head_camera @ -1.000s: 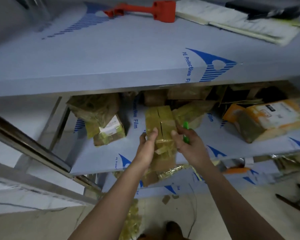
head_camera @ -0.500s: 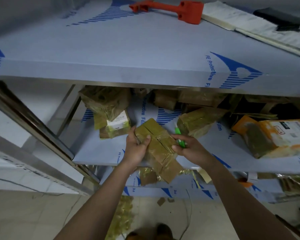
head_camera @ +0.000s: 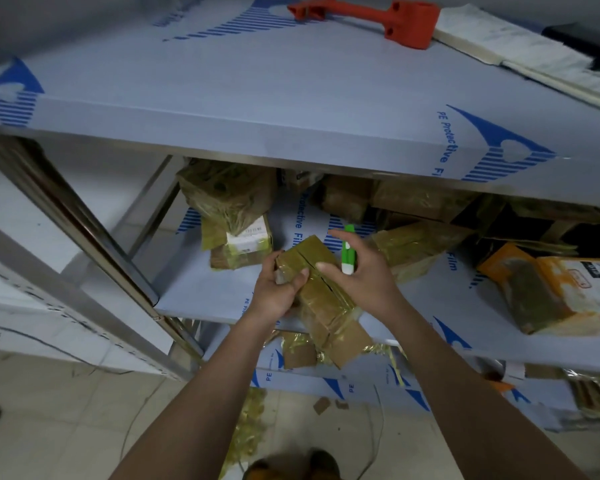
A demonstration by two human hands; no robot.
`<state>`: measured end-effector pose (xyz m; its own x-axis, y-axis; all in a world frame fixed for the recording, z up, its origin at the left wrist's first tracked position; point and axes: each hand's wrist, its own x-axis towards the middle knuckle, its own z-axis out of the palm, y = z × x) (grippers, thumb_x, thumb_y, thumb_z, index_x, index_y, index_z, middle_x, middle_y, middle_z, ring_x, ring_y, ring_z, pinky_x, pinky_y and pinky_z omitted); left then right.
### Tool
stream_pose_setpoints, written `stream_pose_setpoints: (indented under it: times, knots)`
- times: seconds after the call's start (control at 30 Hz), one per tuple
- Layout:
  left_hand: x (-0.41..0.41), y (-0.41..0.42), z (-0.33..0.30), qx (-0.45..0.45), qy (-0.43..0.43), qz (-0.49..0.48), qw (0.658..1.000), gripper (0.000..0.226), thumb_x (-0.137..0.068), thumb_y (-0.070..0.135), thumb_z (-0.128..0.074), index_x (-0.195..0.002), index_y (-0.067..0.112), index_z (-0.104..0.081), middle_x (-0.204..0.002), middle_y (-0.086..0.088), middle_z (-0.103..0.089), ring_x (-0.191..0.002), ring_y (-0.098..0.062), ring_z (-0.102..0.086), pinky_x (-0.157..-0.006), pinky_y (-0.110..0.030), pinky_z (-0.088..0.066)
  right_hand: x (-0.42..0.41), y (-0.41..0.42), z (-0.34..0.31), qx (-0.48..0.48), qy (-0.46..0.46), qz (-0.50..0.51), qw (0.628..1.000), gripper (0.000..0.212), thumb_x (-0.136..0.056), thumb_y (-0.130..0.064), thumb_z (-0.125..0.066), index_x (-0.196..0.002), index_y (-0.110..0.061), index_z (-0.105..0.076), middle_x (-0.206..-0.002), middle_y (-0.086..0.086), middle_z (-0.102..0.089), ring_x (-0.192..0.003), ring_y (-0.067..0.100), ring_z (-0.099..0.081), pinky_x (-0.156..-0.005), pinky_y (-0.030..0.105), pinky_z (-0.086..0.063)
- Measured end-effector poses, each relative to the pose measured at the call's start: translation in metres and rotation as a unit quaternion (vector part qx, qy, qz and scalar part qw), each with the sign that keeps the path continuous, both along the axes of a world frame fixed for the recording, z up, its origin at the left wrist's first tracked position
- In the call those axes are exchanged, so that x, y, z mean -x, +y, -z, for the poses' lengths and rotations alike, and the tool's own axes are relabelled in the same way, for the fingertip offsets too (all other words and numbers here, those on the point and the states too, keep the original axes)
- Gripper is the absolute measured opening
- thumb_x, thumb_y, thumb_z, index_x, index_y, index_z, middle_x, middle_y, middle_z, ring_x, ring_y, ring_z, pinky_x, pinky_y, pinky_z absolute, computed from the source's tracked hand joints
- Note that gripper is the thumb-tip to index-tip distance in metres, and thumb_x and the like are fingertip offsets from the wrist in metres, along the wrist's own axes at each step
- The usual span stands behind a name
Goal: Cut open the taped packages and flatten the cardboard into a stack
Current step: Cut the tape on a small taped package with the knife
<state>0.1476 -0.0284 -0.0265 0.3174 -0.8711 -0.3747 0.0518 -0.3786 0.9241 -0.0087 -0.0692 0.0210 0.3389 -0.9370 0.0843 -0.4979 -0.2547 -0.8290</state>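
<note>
Left hand gripped taped package over middle shelf; right hand clasped green cutter, fingers partly spread.

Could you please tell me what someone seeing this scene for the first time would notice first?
Two bare hands meet over a brown taped package at the front edge of the middle shelf: the left hand grips its upper end, while the right hand holds a green and white cutter. Next comes the bright orange tool lying on the top shelf.
</note>
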Motion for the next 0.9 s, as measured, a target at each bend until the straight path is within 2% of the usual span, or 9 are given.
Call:
stream_pose_setpoints:
  times: [0.03, 0.1, 0.2, 0.37, 0.43, 0.5, 0.67, 0.83, 0.9]
  knots:
    - [0.000, 0.001, -0.001, 0.001, 0.001, 0.000, 1.000, 0.049, -0.091, 0.027, -0.069, -0.132, 0.029, -0.042, -0.101, 0.020, -0.057, -0.085, -0.016, -0.062, -0.052, -0.011, -0.048, -0.004, 0.001, 0.000, -0.005, -0.026, 0.000, 1.000, 0.040, -0.091, -0.029, -0.070, -0.129, -0.026, -0.059, -0.100, -0.029, -0.055, -0.092, -0.011, -0.055, -0.078, 0.003, -0.038]
    - [-0.001, 0.003, -0.001, 0.001, 0.007, -0.004, 1.000, 0.051, -0.091, 0.027, -0.069, -0.133, 0.027, -0.042, -0.105, 0.018, -0.059, -0.083, -0.008, -0.062, -0.053, -0.012, -0.048, -0.009, -0.001, 0.002, -0.032, -0.085, 0.010, 0.996, 0.024, -0.100, -0.029, -0.056, -0.121, -0.022, -0.065, -0.074, -0.023, -0.060, -0.071, -0.001, -0.060, -0.072, 0.015, -0.049]
    - [-0.001, 0.005, -0.002, 0.002, 0.017, -0.009, 1.000, 0.057, -0.091, 0.028, -0.069, -0.139, 0.026, -0.040, -0.101, 0.023, -0.056, -0.080, 0.000, -0.061, -0.048, -0.014, -0.048, -0.015, -0.006, 0.007, -0.054, -0.111, 0.019, 0.992, 0.026, -0.104, -0.020, -0.045, -0.120, -0.019, -0.066, -0.054, -0.012, -0.056, -0.055, 0.010, -0.054, -0.071, 0.032, -0.054]
    - [0.000, 0.007, -0.003, 0.001, 0.026, -0.009, 1.000, 0.063, -0.091, 0.030, -0.069, -0.144, 0.029, -0.036, -0.111, 0.018, -0.058, -0.086, -0.004, -0.062, -0.048, -0.015, -0.049, -0.018, -0.007, 0.013, -0.071, -0.141, 0.030, 0.987, 0.022, -0.096, -0.001, -0.052, -0.109, -0.013, -0.065, -0.064, 0.005, -0.063, -0.060, 0.008, -0.060, -0.067, 0.015, -0.049]
    - [-0.001, 0.007, -0.002, 0.002, 0.028, -0.012, 1.000, 0.062, -0.091, 0.030, -0.069, -0.144, 0.029, -0.036, -0.119, 0.012, -0.058, -0.093, -0.010, -0.064, -0.053, -0.016, -0.051, -0.021, -0.005, 0.016, -0.062, -0.150, 0.038, 0.986, 0.015, -0.094, -0.002, -0.058, -0.102, -0.010, -0.067, -0.075, 0.005, -0.070, -0.070, -0.001, -0.063, -0.069, 0.009, -0.046]
    - [-0.001, 0.006, -0.001, 0.001, 0.031, -0.015, 0.999, 0.066, -0.090, 0.032, -0.070, -0.146, 0.031, -0.035, -0.111, 0.022, -0.056, -0.102, -0.021, -0.066, -0.058, -0.021, -0.054, -0.022, -0.006, 0.018, -0.046, -0.142, 0.033, 0.988, 0.012, -0.093, -0.005, -0.063, -0.100, -0.013, -0.068, -0.087, 0.003, -0.072, -0.084, -0.008, -0.063, -0.075, 0.002, -0.041]
    - [-0.001, 0.005, 0.001, -0.001, 0.034, -0.010, 0.999, 0.068, -0.091, 0.032, -0.069, -0.148, 0.034, -0.033, -0.102, 0.028, -0.054, -0.095, -0.019, -0.069, -0.054, -0.024, -0.055, -0.019, -0.009, 0.025, -0.004, -0.092, 0.002, 0.996, 0.016, -0.091, -0.007, -0.066, -0.105, -0.015, -0.069, -0.099, -0.014, -0.068, -0.095, -0.008, -0.062, -0.079, 0.006, -0.043]
    - [0.002, 0.004, 0.005, 0.008, 0.011, -0.002, 1.000, 0.064, -0.096, 0.035, -0.061, -0.150, 0.037, -0.027, -0.118, 0.010, -0.058, -0.079, -0.002, -0.062, -0.048, -0.011, -0.049, -0.018, -0.013, 0.032, 0.044, -0.049, -0.025, 0.998, 0.018, -0.091, -0.008, -0.065, -0.107, -0.015, -0.068, -0.099, -0.012, -0.067, -0.097, -0.001, -0.062, -0.082, 0.012, -0.046]
    - [0.003, 0.004, 0.005, 0.006, 0.009, -0.003, 1.000, 0.063, -0.097, 0.040, -0.056, -0.151, 0.042, -0.023, -0.127, 0.003, -0.059, -0.077, -0.008, -0.065, -0.049, -0.015, -0.051, -0.018, -0.015, 0.033, 0.065, -0.026, -0.038, 0.997, 0.019, -0.090, -0.008, -0.066, -0.109, -0.013, -0.068, -0.096, -0.013, -0.066, -0.092, -0.002, -0.061, -0.079, 0.014, -0.047]
